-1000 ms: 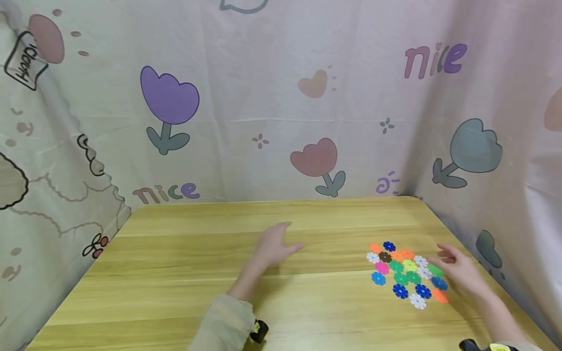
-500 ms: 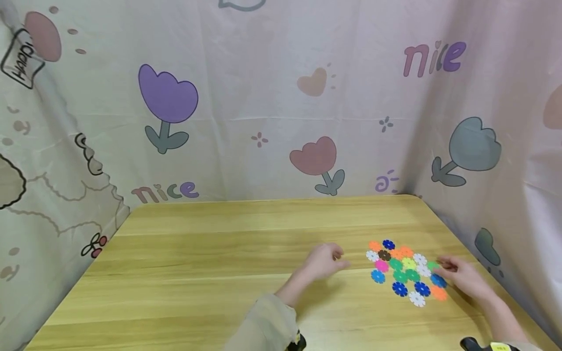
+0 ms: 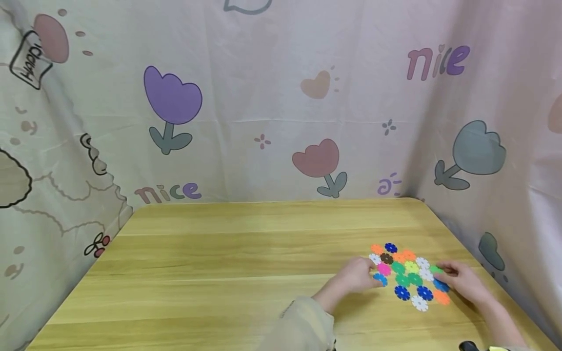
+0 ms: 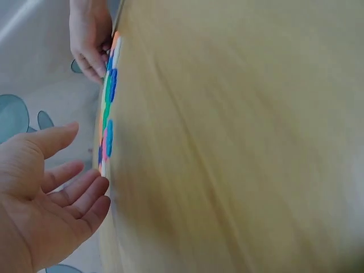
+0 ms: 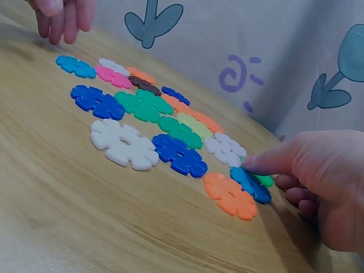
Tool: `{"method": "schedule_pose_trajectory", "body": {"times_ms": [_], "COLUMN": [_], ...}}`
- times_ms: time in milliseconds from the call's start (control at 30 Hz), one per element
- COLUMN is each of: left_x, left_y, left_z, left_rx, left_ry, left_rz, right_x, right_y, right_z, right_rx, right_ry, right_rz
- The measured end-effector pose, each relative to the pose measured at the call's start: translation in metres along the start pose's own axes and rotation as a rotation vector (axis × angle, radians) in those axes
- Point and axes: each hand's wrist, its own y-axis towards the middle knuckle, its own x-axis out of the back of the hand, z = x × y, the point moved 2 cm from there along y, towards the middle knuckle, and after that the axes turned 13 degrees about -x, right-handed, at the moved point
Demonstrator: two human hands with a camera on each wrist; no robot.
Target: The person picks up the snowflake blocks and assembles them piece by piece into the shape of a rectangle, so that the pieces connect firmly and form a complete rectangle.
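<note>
Flower-shaped plastic discs in several colours lie flat in a cluster at the table's right. At the cluster's left side is my left hand (image 3: 356,276), its fingers relaxed beside the light-blue disc (image 5: 75,66) and the pink disc (image 5: 112,77). In the left wrist view that palm faces the cluster and holds nothing. My right hand (image 5: 335,185) is at the opposite side. Its straight thumb reaches over the blue disc (image 5: 250,185), next to a green disc (image 5: 264,180), and the other fingers bend loosely behind. An orange disc (image 5: 230,196) and a white disc (image 5: 124,144) lie nearest the right wrist camera.
The wooden table (image 3: 197,273) stretches far to the left of the discs. A printed curtain (image 3: 246,97) hangs behind it and along both sides. The table's right edge runs close by my right hand.
My left hand has moved right across the table to the cluster's left side. My right hand has lowered slightly at the right side, over the green and blue discs. The discs' layout looks the same.
</note>
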Motion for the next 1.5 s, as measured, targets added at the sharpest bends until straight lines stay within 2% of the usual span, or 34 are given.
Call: {"method": "schedule_pose_trajectory", "body": {"times_ms": [133, 367, 500, 767, 867, 1067, 1200, 1367, 1500], "left_x": [-0.008, -0.016, -0.017, -0.019, -0.02, -0.018, -0.014, -0.012, -0.012], "left_y": [0.004, 0.007, 0.007, 0.009, 0.009, 0.009, 0.009, 0.007, 0.004], "left_z": [-0.005, -0.009, -0.01, -0.012, -0.013, -0.016, -0.016, -0.016, -0.015], "left_rx": [0.032, 0.106, 0.132, 0.117, 0.122, 0.142, 0.125, 0.101, 0.104], "left_ry": [0.027, 0.005, 0.051, 0.155, 0.168, 0.203, 0.25, 0.229, 0.172], "left_rz": [-0.016, -0.045, -0.037, -0.031, -0.017, 0.051, 0.086, 0.088, 0.078], "right_x": [0.0, 0.0, -0.002, -0.003, -0.003, 0.0, 0.001, 0.002, 0.001], "right_y": [0.0, 0.001, 0.002, 0.003, 0.002, 0.001, 0.004, 0.005, 0.005], "right_z": [0.0, -0.001, -0.001, 0.0, 0.0, 0.001, 0.0, -0.001, -0.002], "right_rx": [-0.002, -0.002, -0.017, -0.025, -0.031, -0.026, -0.015, -0.004, -0.023], "right_ry": [0.0, -0.014, -0.005, 0.01, 0.015, 0.005, -0.011, -0.027, -0.028], "right_rz": [0.0, -0.01, -0.011, -0.013, -0.006, 0.0, 0.014, 0.045, 0.058]}}
